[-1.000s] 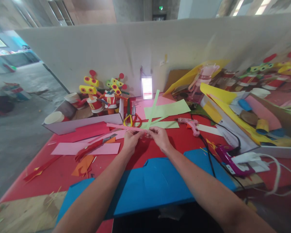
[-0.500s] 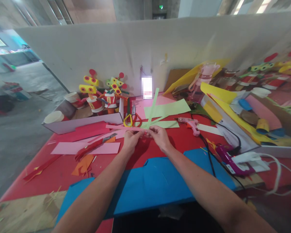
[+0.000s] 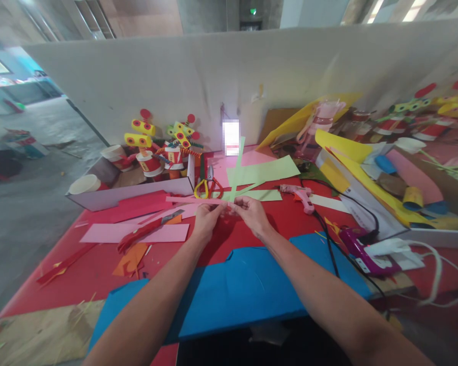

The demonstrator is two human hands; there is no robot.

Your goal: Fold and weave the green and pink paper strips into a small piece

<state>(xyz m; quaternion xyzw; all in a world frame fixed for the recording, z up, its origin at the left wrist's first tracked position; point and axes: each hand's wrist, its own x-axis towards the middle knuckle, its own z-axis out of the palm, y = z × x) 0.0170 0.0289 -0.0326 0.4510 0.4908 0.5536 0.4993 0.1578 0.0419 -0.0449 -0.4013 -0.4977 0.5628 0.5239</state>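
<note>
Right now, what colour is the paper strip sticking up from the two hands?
Light green; the head view shows the paper strip best.

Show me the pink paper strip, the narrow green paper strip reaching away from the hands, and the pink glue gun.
Pink paper strip (image 3: 191,201): head view, middle of its visible length.
Green paper strip (image 3: 239,160): head view, its upper half.
Pink glue gun (image 3: 302,192): head view, its body.

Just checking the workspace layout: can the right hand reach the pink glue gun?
Probably yes: only red tabletop shows between the right hand and the pink glue gun, though that hand pinches the green strip.
</note>
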